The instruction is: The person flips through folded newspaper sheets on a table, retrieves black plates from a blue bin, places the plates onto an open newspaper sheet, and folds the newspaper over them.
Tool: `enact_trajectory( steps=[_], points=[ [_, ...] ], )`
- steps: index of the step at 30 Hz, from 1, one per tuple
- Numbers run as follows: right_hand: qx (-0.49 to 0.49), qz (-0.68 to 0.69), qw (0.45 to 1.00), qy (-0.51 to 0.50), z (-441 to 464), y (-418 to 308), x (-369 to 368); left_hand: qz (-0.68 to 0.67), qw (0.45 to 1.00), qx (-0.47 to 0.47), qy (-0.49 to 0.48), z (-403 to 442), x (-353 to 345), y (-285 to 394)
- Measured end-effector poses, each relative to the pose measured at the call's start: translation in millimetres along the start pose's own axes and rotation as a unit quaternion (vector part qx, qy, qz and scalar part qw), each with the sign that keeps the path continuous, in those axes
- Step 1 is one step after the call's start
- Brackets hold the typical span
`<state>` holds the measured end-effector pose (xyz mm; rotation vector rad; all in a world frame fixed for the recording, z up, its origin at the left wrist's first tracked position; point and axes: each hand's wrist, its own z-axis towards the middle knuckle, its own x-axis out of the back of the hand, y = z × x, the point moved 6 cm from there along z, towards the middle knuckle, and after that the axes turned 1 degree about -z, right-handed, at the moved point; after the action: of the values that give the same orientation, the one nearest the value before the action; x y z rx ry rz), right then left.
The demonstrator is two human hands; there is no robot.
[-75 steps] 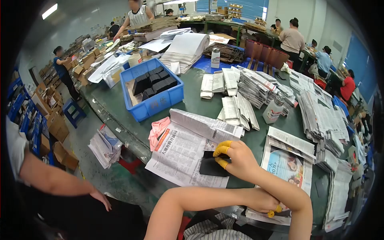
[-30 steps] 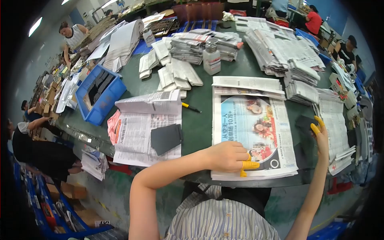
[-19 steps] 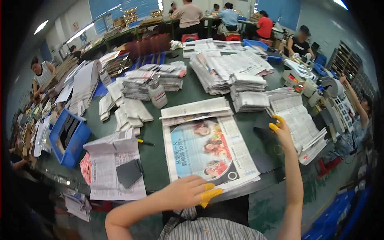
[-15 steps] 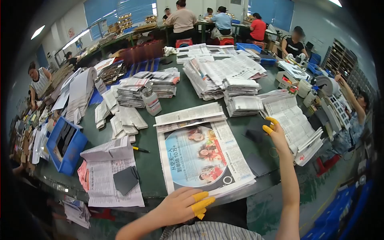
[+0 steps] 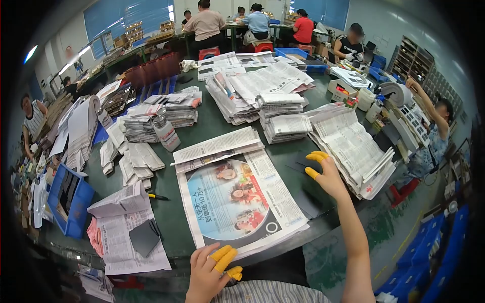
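An open newspaper [image 5: 280, 202] with a round blue picture lies on the green table in front of me. At its near edge is my left hand [image 5: 212, 270], fingers apart and touching the paper's border, with yellow finger cots on some of them. My right hand [image 5: 327, 177], also in yellow finger cots, reaches over thin dark sheets [image 5: 303, 204] to the right of the newspaper. Its thumb and fingers are apart, and I see nothing between them. Part of the dark sheets is hidden beneath this hand.
Folded newspaper stacks [image 5: 288, 126] stand behind, and loose newspapers [image 5: 348, 146] lie at right. A glass bottle [image 5: 165, 132], a pen [image 5: 159, 197], a dark piece [image 5: 145, 237] on newsprint and a blue bin [image 5: 70, 202] are at left. A person [image 5: 348, 48] works across the table.
My left hand has turned, its fingers now pointing away from me at the paper's edge. My right hand has shifted slightly left over the dark sheets. The whole view has swung a little right.
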<state>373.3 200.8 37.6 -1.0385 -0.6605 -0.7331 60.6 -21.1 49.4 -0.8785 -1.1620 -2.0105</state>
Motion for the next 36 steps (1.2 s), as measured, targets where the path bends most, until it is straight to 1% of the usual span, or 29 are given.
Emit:
enact_trajectory(
  steps=[1, 3, 4, 5, 7, 8, 10, 12, 13, 14, 15, 16, 17, 21, 23, 24, 26, 27, 28, 30, 31, 32, 34, 35, 36],
  points=[
    [0.015, 0.023, 0.999, -0.018, -5, -10, -1, 0.0, 1.0, -0.027, -0.017, 1, -4, -1],
    [0.027, 0.055, 0.996, -0.064, -14, -27, -6, 0.012, 1.0, -0.023, -0.016, 4, -10, -5],
    [0.029, 0.076, 0.991, -0.104, -19, -40, -4, 0.022, 0.999, -0.02, -0.013, 4, -11, -4],
    [0.056, 0.1, 0.983, -0.141, -24, -54, -5, 0.038, 0.999, -0.002, 0.007, 5, -10, -3],
    [0.111, 0.14, 0.96, -0.218, -38, -77, -7, 0.058, 0.998, -0.001, 0.02, 4, -11, -4],
    [0.182, 0.118, 0.943, -0.253, -45, -91, -6, 0.077, 0.996, -0.006, 0.034, 3, -10, -5],
    [0.229, 0.11, 0.916, -0.312, -59, -114, -5, 0.073, 0.996, -0.004, 0.043, 1, -12, -8],
    [0.251, 0.094, 0.911, -0.313, -66, -130, -1, 0.048, 0.996, -0.006, 0.079, 0, -9, -9],
    [0.271, 0.074, 0.907, -0.313, -68, -135, -1, 0.052, 0.995, -0.006, 0.079, 1, -9, -9],
    [0.273, 0.076, 0.907, -0.311, -69, -136, -2, 0.019, 0.996, -0.006, 0.082, 2, -9, -10],
    [0.247, 0.058, 0.911, -0.325, -69, -133, -5, -0.014, 0.996, -0.008, 0.085, 2, -8, -9],
    [0.22, 0.038, 0.914, -0.338, -69, -130, -8, -0.011, 0.996, -0.01, 0.085, 3, -7, -9],
    [0.221, 0.066, 0.926, -0.299, -69, -131, -6, -0.014, 0.997, -0.014, 0.077, 3, -7, -8],
    [0.237, 0.095, 0.932, -0.258, -72, -138, 1, -0.044, 0.998, -0.022, 0.04, -2, -10, -8],
    [0.277, 0.112, 0.923, -0.244, -77, -145, 7, -0.086, 0.996, -0.009, 0.016, 5, -8, 3],
    [0.268, 0.109, 0.928, -0.236, -77, -145, 8, -0.089, 0.996, -0.02, 0.01, 7, -6, 7],
    [0.3, 0.047, 0.936, -0.179, -79, -149, 13, -0.087, 0.994, -0.069, -0.003, 9, -2, 16],
    [0.325, 0.033, 0.934, -0.142, -82, -151, 14, -0.119, 0.992, -0.041, 0.027, 13, 0, 22],
    [0.319, 0.03, 0.938, -0.135, -84, -148, 10, -0.121, 0.991, -0.05, 0.023, 16, 0, 26],
    [0.404, 0.07, 0.898, -0.16, -93, -153, 5, -0.135, 0.989, -0.063, 0.023, 20, -1, 31],
    [0.405, 0.082, 0.897, -0.157, -91, -153, 12, -0.137, 0.988, -0.071, 0.019, 20, -5, 33],
    [0.401, 0.078, 0.9, -0.152, -83, -152, 22, -0.126, 0.989, -0.055, 0.054, 17, -6, 30],
    [0.415, 0.005, 0.909, -0.027, -58, -147, 54, -0.105, 0.987, -0.019, 0.119, 9, -9, 22],
    [0.408, -0.005, 0.912, 0.035, -42, -141, 72, -0.081, 0.984, -0.083, 0.136, 8, -11, 20],
    [0.4, -0.015, 0.911, 0.098, -24, -134, 92, -0.081, 0.984, -0.089, 0.134, 11, -15, 21]
  ],
)
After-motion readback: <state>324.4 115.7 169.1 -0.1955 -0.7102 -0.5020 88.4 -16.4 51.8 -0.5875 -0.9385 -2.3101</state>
